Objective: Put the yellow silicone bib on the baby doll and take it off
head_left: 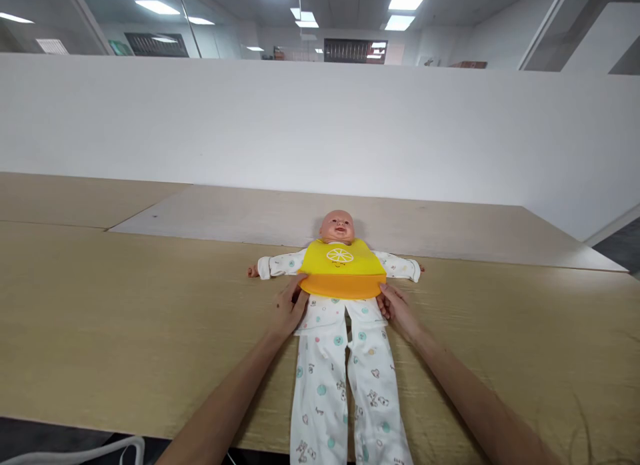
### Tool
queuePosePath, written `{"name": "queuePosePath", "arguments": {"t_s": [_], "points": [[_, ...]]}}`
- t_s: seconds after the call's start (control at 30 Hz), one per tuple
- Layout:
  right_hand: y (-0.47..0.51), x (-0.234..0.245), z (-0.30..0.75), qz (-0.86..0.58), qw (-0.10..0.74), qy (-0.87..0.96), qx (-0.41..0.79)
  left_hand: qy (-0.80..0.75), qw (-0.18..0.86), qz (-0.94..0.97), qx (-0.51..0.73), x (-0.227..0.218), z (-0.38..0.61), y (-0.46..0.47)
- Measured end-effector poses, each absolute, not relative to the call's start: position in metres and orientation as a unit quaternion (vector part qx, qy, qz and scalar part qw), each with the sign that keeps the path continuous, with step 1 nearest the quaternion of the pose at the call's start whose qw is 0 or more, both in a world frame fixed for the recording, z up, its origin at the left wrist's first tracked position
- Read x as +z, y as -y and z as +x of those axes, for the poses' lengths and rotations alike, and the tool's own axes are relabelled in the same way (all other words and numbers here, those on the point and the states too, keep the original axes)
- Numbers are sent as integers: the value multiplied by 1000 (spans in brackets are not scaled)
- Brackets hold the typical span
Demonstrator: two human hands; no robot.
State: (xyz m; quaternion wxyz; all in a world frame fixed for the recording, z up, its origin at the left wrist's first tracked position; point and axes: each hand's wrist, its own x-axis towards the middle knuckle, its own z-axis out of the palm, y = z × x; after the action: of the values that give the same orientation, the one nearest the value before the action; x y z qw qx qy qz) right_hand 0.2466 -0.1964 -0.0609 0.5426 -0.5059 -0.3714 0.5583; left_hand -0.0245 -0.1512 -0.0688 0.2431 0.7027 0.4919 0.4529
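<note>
A baby doll (pixel 337 227) lies on its back on the table, arms spread to both sides, in a white patterned top and white patterned trousers (pixel 320 385). Over its chest lies a yellow bib (pixel 340 255) with a white citrus slice print and an orange pocket (pixel 343 286) along the bottom. At the left corner of the pocket, my left hand (pixel 290 307) grips the bib's edge, its fingers partly hidden. My right hand (pixel 395 307) pinches the opposite corner, with the other fingers curled beside the doll's top.
The wooden table (pixel 150 318) extends to both sides, with a paler panel (pixel 240 215) behind the doll. A white partition (pixel 320 128) rises at the back, with glass above it. A white curved tube or frame (pixel 100 452) shows below the table's front edge at left.
</note>
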Motion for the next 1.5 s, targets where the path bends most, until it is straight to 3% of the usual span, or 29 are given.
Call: {"name": "queuePosePath", "arguments": {"t_s": [0.4,0.63,0.77,1.07,1.5], "points": [[200,-70,248,-525,568,408,484,-484,264,689,470,-67,-29,152],[180,-59,320,-662,564,483,103,-598,153,576,537,-52,-72,118],[150,-63,370,-737,530,421,4,-674,73,522,518,-54,-105,90],[120,-86,402,-756,366,542,4,-658,74,608,438,-66,-128,40],[129,-83,395,-748,354,561,23,-707,138,575,388,-60,-133,53]]}}
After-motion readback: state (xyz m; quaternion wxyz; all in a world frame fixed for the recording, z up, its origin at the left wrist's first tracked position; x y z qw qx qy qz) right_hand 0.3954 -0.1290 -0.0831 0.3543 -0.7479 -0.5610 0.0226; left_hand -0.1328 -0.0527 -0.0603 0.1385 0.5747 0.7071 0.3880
